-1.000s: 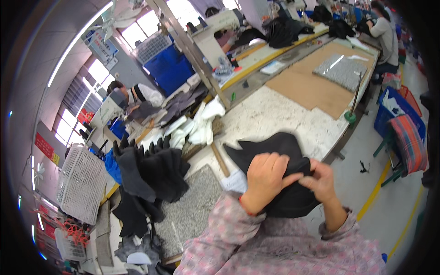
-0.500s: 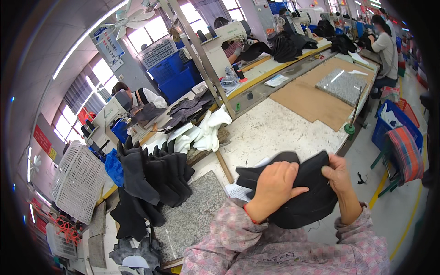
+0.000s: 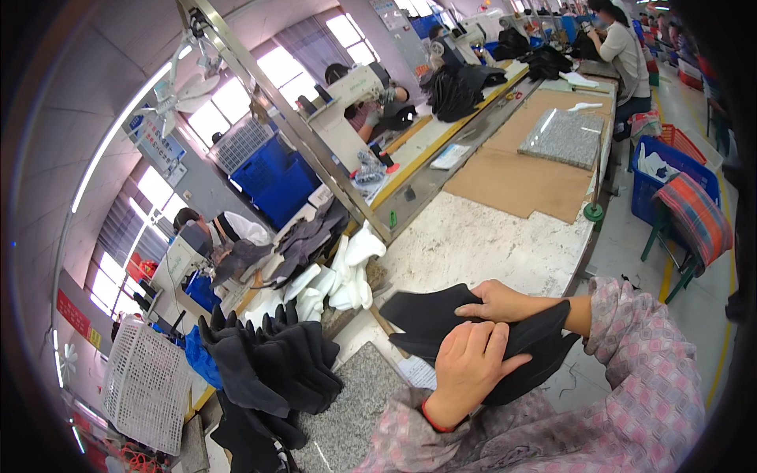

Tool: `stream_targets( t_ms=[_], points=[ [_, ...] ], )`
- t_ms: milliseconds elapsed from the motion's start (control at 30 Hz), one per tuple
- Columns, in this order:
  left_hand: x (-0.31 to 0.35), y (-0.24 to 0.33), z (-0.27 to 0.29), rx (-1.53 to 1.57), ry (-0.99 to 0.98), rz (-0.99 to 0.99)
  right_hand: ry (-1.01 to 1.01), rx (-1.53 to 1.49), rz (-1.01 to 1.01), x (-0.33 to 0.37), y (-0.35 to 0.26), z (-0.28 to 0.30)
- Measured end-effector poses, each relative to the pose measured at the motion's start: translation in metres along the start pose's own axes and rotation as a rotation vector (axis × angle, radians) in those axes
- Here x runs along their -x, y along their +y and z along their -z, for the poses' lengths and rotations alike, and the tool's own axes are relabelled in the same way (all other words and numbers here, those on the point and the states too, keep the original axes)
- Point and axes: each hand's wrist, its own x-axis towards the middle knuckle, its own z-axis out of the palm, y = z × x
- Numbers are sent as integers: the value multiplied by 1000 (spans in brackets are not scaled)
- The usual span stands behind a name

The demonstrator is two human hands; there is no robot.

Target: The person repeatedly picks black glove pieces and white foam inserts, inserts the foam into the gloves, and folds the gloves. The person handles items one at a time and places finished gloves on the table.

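A black fabric piece point(image 3: 430, 309), shaped like a boot upper with pointed ends, is held folded in front of my body above the table's near edge. My left hand point(image 3: 473, 363), with a red band at the wrist, lies over its near part, fingers close together and thumb stretched to the right. My right hand point(image 3: 505, 301) reaches across the far side and grips the piece between thumb and fingers; part of those fingers is hidden. A pile of similar black pieces point(image 3: 276, 359) stands to the left, beside a grey speckled stone slab point(image 3: 355, 402).
White boot-shaped pieces point(image 3: 347, 268) lie beyond the pile. Brown cardboard point(image 3: 489, 181) and another slab point(image 3: 564, 135) cover the table's far end. A metal post point(image 3: 292, 118) rises behind the table. Right of it stand a blue basket point(image 3: 654, 193) and a cloth-covered stool point(image 3: 690, 209). Co-workers sit at sewing machines.
My right hand has moved from the piece's right edge to its far side, left of where it was. The black piece has turned and spread to the left. The whole view has shifted.
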Motion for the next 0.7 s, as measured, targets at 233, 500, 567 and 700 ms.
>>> stream_targets(
  t_ms=[233, 500, 567, 700],
  points=[
    [-2, -7, -5, -22, 17, -28, 23, 206, 21, 14, -21, -19],
    [-18, 1, -10, -70, -62, -31, 66, 462, -106, 6, -19, 7],
    [-17, -1, -17, -81, -60, -26, -67, 353, -150, 2, -11, -1],
    [-16, -4, -17, -90, -55, -20, 77, 412, -55, 2, -5, -9]
  ],
)
